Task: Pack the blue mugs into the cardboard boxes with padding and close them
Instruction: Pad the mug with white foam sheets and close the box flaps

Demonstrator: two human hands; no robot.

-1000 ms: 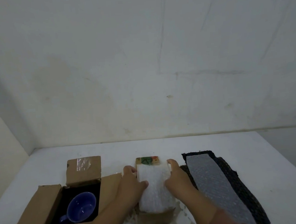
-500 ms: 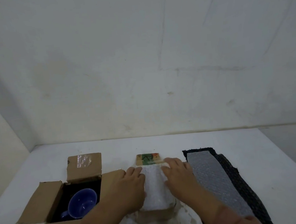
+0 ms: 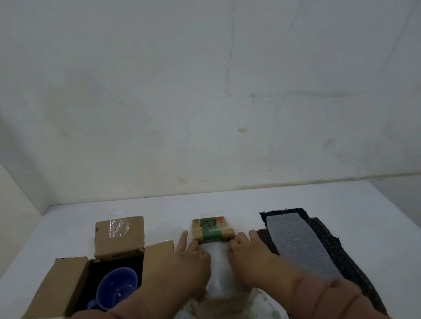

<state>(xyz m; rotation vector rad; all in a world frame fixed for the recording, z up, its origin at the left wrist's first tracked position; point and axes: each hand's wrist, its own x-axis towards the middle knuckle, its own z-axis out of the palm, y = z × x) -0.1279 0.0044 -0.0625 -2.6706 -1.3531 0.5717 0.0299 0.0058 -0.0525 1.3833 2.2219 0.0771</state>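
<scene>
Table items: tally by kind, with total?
Open brown cardboard boxes: 2
Round blue ceramic mugs visible: 1
White bubble-wrap pads: 1
Grey bubble-wrap strips: 1
Dark woven mats: 1
Total: 6

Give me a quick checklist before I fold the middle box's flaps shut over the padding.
1. White padding seated in middle box: ok, both hands press it down.
2. Mug under that padding: cannot tell, hidden.
3. Far flap free to fold: ok, it lies open beyond the fingers.
4. Left hand and right hand clear of the flaps: not ok, both rest on the padding.
5. Left box packed: not ok, blue mug uncovered, flaps open.
6. Spare bubble wrap: ok, on the dark mat.
</scene>
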